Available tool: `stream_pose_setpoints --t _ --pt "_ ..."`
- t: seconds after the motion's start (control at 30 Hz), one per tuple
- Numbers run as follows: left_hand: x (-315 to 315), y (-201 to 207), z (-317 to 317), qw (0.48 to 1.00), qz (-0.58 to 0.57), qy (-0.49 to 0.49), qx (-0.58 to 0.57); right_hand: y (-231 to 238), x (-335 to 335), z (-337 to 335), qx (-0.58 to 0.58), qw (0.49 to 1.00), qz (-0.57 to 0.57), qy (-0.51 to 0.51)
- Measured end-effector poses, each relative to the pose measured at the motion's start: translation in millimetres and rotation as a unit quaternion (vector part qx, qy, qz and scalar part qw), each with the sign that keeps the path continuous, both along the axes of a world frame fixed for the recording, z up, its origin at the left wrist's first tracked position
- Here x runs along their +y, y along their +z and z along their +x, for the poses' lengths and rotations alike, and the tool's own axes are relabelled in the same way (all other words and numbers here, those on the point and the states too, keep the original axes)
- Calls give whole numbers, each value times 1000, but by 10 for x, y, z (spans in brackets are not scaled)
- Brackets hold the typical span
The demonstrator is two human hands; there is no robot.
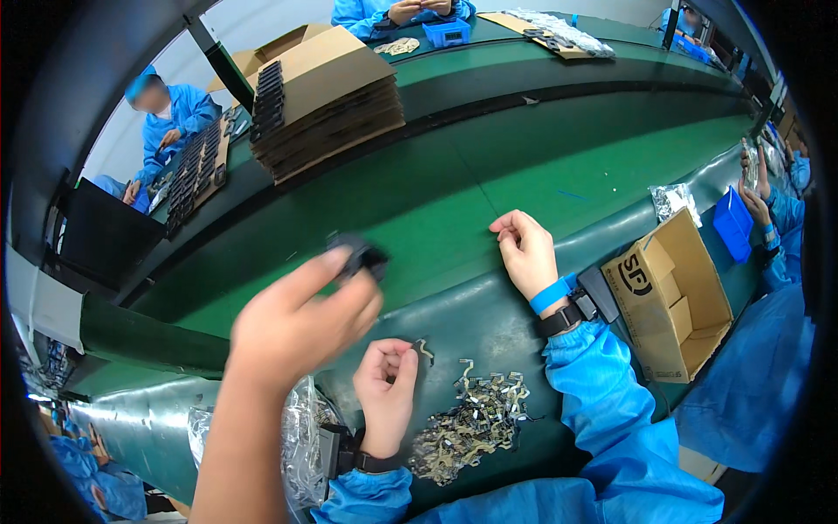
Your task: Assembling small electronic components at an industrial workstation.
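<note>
My left hand [387,384] is pinched on a small flex cable [426,353], which juts out past the fingertips over the green mat. Just right of it lies a loose pile of flex cables [476,424] with small dark connectors. My right hand [528,253] is farther off, over the edge of the green belt [436,210]. Its fingers are curled and drawn together; anything between them is too small or hidden to make out. From the lower left a co-worker's bare arm [271,384] reaches past my left hand, holding a blurred black part [360,255].
An open cardboard box [690,297] stands right of my right forearm, with a blue bin [733,224] and a clear bag [674,201] beyond. Plastic bags [305,428] lie left of my left wrist. Stacked cardboard sheets [327,105] stand across the belt. Co-workers sit around.
</note>
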State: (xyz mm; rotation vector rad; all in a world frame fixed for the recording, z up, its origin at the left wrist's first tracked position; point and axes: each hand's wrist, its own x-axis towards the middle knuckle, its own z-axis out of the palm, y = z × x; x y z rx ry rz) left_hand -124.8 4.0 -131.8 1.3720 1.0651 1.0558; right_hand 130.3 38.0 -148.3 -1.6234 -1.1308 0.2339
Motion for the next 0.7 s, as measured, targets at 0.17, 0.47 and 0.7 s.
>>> stream_pose_setpoints --t 0.17,0.47,0.7 --pt "-34 -26 86 999 -32 -20 0 -63 -53 80 -9 1000 -22 -8" --pt "-28 -5 65 999 -21 -24 -4 9 -52 50 1 1000 -26 -10" --pt "-36 16 61 999 -30 -23 -4 18 -52 41 22 999 -29 -22"
